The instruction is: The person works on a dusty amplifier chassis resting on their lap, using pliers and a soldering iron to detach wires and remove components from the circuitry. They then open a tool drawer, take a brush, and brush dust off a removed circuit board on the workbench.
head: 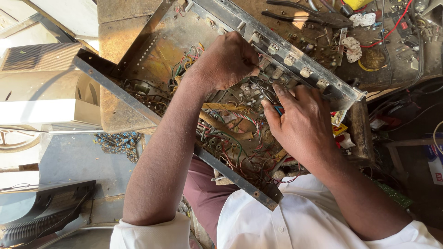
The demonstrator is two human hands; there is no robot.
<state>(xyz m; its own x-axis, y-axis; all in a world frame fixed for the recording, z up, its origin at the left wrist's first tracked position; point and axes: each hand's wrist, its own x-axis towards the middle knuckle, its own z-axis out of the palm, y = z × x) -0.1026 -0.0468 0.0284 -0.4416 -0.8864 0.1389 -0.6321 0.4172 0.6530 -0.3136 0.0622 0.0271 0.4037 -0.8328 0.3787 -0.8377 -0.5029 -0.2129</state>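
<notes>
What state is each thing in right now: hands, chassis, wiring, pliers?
Left hand: fist closed among the wires.
Right hand: fingers pressed into the wiring.
Metal chassis: open, insides exposed, tilted on bench.
Wiring: tangled, loose.
Pliers: lying on bench, untouched.

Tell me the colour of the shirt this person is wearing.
The shirt is white, with small buttons down the front; the head view shows it at the bottom of the frame.

Tangled wires (230, 133) crowding chassis (157, 41) interior

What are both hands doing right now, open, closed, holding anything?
Left hand: curled closed inside the open metal chassis; what it pinches cannot be told.
Right hand: fingers down among the wires; grip cannot be told.
</notes>
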